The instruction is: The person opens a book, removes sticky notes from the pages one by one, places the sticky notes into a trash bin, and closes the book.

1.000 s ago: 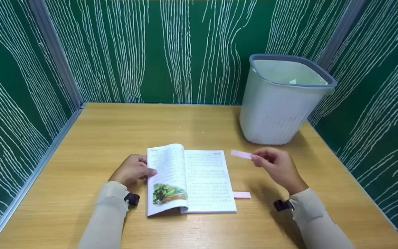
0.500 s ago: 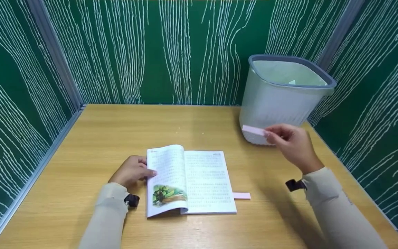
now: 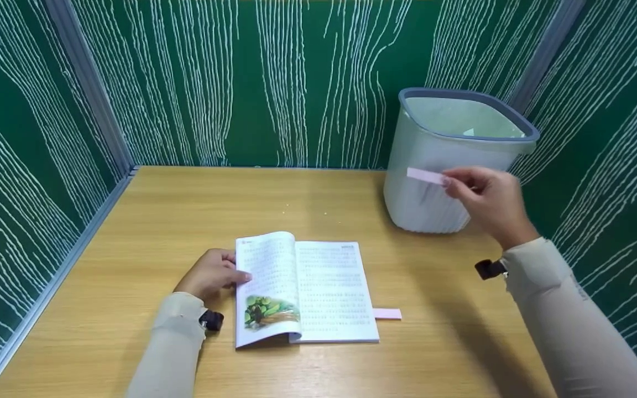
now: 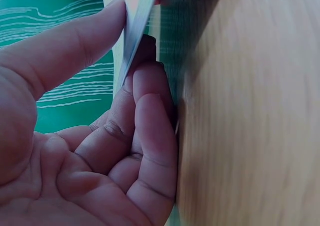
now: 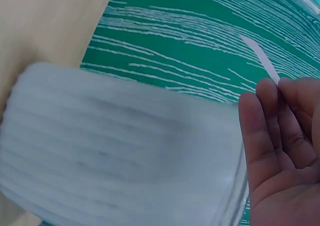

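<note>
An open book [image 3: 332, 293] lies on the wooden table, its left page showing a green plant picture. My left hand [image 3: 212, 275] grips the book's left edge, thumb on the page and fingers beneath; the left wrist view shows the pages [image 4: 137, 30] between thumb and fingers. Raised in front of the bin, my right hand [image 3: 492, 202] pinches one end of a pink paper strip [image 3: 424, 176], whose free end points left. In the right wrist view the strip [image 5: 261, 58] stands out from the fingertips. A second pink strip [image 3: 388, 314] sticks out from the book's right edge.
A pale waste bin [image 3: 434, 155] with a grey rim stands at the table's back right, a bit of white paper [image 3: 469, 132] inside it. Green panels with white lines [image 3: 274, 83] enclose the table [image 3: 197, 204] at the back and sides.
My right hand has lifted the pink strip up and to the right, from beside the book to in front of the bin. The left hand and the book have stayed put.
</note>
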Motion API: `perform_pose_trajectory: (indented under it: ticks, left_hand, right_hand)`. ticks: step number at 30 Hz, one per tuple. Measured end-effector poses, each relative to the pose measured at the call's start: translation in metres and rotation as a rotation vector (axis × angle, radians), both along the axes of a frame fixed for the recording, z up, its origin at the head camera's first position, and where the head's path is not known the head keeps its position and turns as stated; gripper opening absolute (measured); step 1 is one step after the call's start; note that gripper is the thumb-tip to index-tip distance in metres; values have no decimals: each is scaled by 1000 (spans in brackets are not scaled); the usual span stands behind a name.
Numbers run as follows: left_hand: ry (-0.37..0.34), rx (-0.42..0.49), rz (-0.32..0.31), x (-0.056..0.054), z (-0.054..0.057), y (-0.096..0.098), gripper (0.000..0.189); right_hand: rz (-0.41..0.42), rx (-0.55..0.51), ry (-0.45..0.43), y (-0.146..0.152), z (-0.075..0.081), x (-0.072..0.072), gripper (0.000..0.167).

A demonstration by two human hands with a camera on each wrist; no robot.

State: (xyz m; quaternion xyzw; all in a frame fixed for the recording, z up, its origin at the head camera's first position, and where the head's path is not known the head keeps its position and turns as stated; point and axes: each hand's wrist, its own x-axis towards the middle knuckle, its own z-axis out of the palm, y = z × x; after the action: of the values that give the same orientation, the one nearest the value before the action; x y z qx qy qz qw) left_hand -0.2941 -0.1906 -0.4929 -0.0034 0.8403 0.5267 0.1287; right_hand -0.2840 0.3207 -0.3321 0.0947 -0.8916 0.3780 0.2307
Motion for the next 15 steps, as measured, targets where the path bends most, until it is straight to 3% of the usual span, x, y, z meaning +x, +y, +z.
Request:
perform_pose_trajectory:
  ticks: [15]
  left_hand:
    - [-29, 2, 15, 0, 1, -2, 35]
  right_hand:
    - [-152, -58, 30, 11, 46, -15, 42]
